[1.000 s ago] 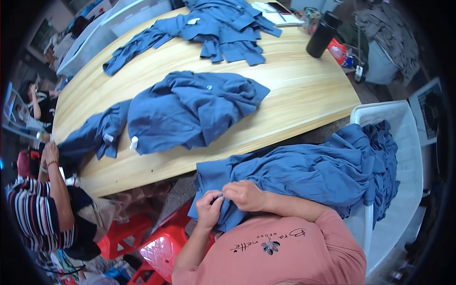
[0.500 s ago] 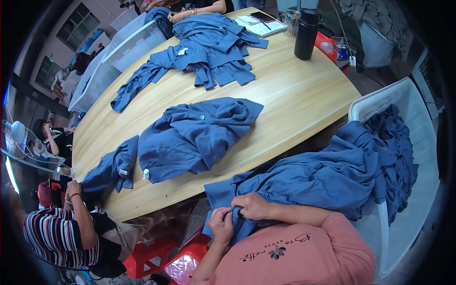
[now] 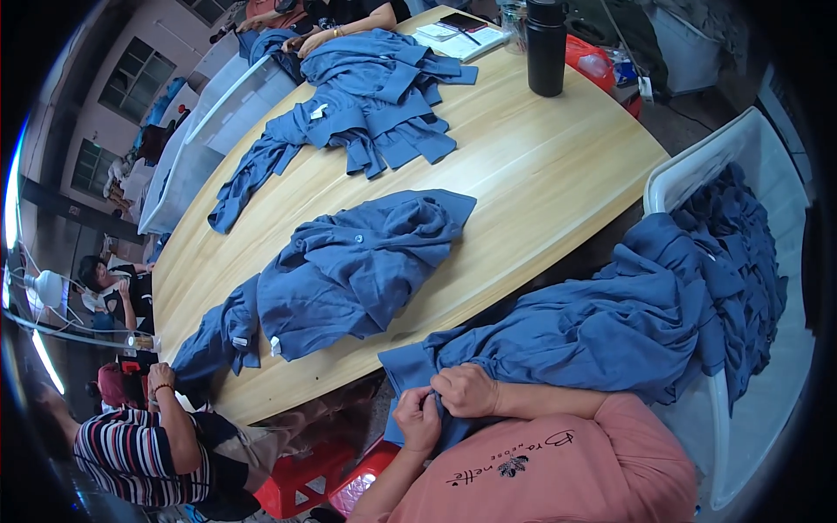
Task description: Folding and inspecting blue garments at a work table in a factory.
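A long blue garment (image 3: pixel 575 336) stretches from the white bin at my right, past the table's near edge, to my lap. Its wide, flat band end lies by my hands. My left hand (image 3: pixel 417 420) pinches the cloth near that end, thumb up and fingers curled. Close beside it, my right hand (image 3: pixel 466 390) is closed on the same garment, knuckles upward. Whatever is between the fingertips is hidden by the fingers. Farther in on the table lies a crumpled blue garment (image 3: pixel 357 261) with a button and a small white label.
The light wooden table (image 3: pixel 558 166) curves across the view. More blue garments (image 3: pixel 375 105) lie at its far side, near a black bottle (image 3: pixel 546 52) and a notebook (image 3: pixel 478 44). The white bin (image 3: pixel 667 185) holds piled blue cloth. At left a person in a striped shirt (image 3: pixel 135 453) handles a blue sleeve.
The view has tilted slightly, so the surroundings sit differently in it. Both hands keep hold of the garment in nearly the same place, closer together at the fingertips.
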`<state>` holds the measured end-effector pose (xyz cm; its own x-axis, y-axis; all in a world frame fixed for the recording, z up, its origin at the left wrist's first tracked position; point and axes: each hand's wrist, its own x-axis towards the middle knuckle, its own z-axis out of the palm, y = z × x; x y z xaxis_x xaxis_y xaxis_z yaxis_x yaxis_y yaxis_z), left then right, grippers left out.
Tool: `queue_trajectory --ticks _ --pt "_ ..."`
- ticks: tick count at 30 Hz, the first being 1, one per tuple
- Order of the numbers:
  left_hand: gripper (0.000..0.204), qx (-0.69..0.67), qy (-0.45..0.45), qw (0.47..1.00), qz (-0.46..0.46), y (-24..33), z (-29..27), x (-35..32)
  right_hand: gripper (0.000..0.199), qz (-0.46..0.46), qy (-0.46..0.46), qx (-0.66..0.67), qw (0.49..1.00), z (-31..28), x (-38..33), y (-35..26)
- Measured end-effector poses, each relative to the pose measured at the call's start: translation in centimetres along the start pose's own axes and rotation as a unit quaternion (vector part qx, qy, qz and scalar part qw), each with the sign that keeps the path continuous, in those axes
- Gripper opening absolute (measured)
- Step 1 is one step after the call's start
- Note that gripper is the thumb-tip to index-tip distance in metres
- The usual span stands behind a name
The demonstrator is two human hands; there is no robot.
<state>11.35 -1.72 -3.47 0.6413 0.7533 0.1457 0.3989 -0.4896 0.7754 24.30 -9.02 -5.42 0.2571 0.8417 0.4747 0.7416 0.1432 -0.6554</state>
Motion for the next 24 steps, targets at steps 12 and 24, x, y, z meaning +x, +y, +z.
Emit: queue_trajectory --ticks 12,24 --pt "0.017 -0.366 -0.357 0.810 -0.285 -0.7 -4.2 3.7 0.019 -0.235 0.112 0.027 0.965 -1.7 -0.3 1.2" --pt "0.021 0.421 -0.107 0.885 0.170 6.7 1.6 28.4 0.038 -0.115 -0.044 0.158 0.980 -1.3 -0.3 1.3"
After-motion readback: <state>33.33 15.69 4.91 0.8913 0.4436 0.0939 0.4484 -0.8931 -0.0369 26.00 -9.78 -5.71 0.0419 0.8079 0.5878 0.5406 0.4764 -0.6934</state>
